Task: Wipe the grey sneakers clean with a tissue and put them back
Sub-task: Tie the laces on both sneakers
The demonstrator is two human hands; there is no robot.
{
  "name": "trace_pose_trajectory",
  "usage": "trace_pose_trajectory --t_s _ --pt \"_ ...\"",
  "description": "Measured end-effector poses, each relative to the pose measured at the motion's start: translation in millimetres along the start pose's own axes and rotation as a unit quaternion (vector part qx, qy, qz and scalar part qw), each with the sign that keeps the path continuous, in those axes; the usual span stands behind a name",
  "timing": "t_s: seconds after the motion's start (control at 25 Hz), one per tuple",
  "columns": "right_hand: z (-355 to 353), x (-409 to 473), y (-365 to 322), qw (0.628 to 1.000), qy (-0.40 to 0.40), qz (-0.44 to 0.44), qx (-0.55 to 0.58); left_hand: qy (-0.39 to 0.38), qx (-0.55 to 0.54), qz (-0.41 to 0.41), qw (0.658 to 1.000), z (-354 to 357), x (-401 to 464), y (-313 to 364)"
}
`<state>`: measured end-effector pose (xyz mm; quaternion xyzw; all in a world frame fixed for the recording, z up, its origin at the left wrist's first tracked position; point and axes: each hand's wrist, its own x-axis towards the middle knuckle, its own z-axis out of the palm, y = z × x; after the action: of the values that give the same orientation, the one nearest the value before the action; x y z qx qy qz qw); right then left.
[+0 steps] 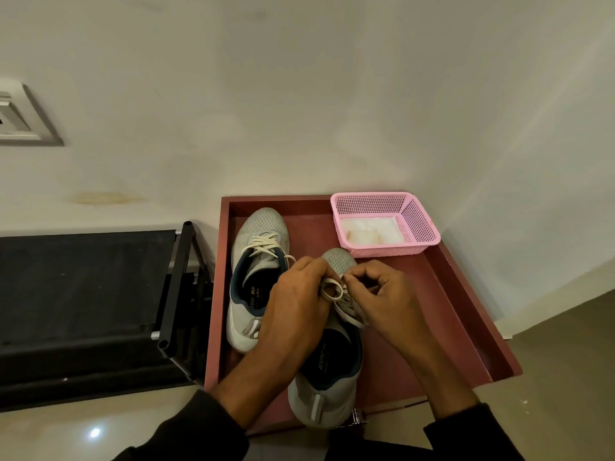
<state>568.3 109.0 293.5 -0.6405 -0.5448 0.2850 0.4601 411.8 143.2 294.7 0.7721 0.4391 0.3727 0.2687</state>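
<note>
Two grey sneakers lie on a dark red tray-like top (pixel 452 301). The left sneaker (pixel 256 271) lies toe toward the wall, its white laces loose. The right sneaker (pixel 332 374) is nearer me, its heel over the front edge. My left hand (pixel 299 307) and my right hand (pixel 382 294) meet above its tongue. Both pinch its white laces (pixel 334 292), which form a loop between them. White tissues (pixel 369 231) lie in a pink basket (pixel 421 224) at the tray's far right corner.
A black shoe rack (pixel 100 304) stands to the left of the tray, close to its side. A pale wall runs behind everything, with a switch plate (pixel 23 118) at the far left. Beige floor shows at the right and at the lower left.
</note>
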Motion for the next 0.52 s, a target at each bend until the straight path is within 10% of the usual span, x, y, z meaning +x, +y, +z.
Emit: trace_pose_trajectory --t_s 0.2,0.52 --pt "-2.8 -1.6 -1.4 0.965 -0.110 0.114 0.209 0.006 -0.007 -0.032 0.999 -2.2 -0.8 1.2" --pt "-3.9 3.0 2.1 0.973 0.099 -0.119 -0.173 -0.001 0.011 -0.039 0.999 -10.8 0.5 -0.9"
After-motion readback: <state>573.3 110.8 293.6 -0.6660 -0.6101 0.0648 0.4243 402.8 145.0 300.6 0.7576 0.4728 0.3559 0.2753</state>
